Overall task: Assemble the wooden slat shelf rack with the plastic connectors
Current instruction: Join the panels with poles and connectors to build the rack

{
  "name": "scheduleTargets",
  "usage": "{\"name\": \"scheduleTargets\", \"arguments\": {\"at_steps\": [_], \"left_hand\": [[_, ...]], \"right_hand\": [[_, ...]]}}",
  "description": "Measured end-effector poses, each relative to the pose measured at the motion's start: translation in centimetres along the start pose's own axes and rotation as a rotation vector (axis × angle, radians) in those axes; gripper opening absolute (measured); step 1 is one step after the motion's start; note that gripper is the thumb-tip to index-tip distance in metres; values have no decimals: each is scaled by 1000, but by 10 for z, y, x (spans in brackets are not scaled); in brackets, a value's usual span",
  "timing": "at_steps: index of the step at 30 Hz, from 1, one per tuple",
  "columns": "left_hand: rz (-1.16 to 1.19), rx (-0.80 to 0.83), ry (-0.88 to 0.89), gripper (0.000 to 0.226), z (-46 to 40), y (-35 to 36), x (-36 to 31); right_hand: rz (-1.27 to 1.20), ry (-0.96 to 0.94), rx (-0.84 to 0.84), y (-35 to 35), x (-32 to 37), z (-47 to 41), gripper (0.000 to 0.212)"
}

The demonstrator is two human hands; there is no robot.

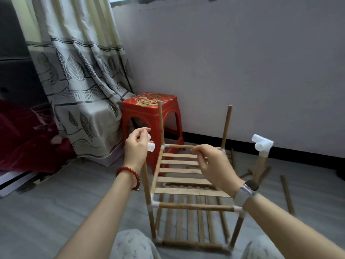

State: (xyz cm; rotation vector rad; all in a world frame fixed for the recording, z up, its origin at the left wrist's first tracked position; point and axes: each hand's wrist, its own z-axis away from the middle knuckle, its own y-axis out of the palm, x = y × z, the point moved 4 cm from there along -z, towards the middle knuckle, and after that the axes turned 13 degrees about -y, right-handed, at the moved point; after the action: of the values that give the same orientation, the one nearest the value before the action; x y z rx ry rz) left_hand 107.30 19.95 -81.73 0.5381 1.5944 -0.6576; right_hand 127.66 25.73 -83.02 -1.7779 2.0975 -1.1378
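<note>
Grey floor | L hand raised, pinching connector | R hand curled, grip unclear

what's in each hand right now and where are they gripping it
The left hand pinches a white plastic connector by its upper end. The right hand has curled fingers; whether it holds anything cannot be told.

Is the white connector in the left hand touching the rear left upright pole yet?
Apart. The head view shows the white connector pinched in the left hand, with bare floor and the red stool visible between it and the rear left pole.
</note>
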Motion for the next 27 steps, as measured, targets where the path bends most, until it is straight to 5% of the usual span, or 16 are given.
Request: {"name": "scheduleTargets", "arguments": {"at_steps": [4, 7, 9, 12, 15, 21, 27], "left_hand": [[-53, -48, 115, 11, 13, 7, -2], [-10, -80, 104, 11, 16, 11, 1], [52, -101, 91, 14, 13, 11, 3], [114, -46, 89, 23, 8, 13, 3], [184, 82, 73, 28, 1, 16, 7], [202, 273, 56, 13, -13, 19, 7], [272, -25, 137, 21, -7, 26, 18]], "right_hand": [[483, -68, -225, -86, -7, 6, 29], [634, 241, -170, -116, -37, 10, 23], [477, 527, -78, -116, -62, 16, 27], [229, 709, -215, -101, -72, 24, 30], [196, 597, -302, -86, -76, 20, 31], [-22, 479, 3, -107, -92, 13, 12], [117, 560, -277, -94, -95, 13, 21]]}}
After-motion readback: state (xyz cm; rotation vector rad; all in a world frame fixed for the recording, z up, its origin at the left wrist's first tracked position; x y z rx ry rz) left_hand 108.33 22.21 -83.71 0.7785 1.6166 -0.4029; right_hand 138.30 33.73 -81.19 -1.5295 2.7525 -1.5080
